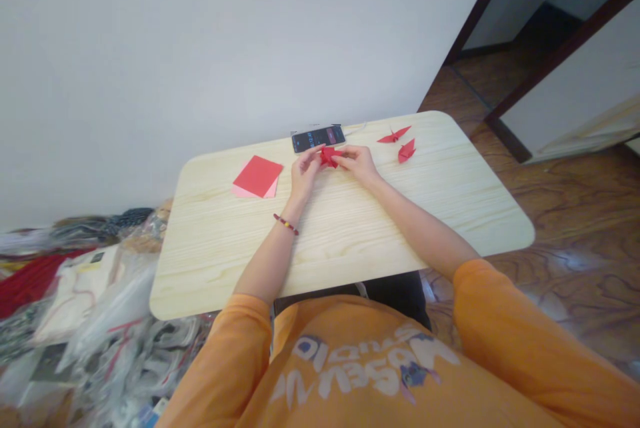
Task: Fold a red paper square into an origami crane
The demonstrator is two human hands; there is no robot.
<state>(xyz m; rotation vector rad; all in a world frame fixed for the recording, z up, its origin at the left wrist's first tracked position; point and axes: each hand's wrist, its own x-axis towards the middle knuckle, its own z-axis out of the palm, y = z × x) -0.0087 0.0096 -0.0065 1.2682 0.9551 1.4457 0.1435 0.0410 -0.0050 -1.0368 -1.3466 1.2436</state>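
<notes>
Paper figure (329,157), small, red and folded, sits over the pale wood-grain tabletop (350,235), long axis roughly crosswise, one tip pointing right; left hand (304,168) clamps fingers on its left edge, right hand (359,163) pinches its right.

We've got a pale wood-grain bench (210,248), rounded corners, far side along a plain white wall (215,41). Phone (315,139) lies near that far edge, screen lit with white digits and a reddish patch; white cable (356,129) by its right end. Left of the bench we see a heap of clothing (85,288), much of it in clear plastic bags (135,341), with red fabric (31,281) at its left. Right side: glossy brown wood-look floor (565,221), dark-framed doorway (475,8), white panel (565,101) with dark trim. Contents beyond the doorway we can't make out.
</notes>
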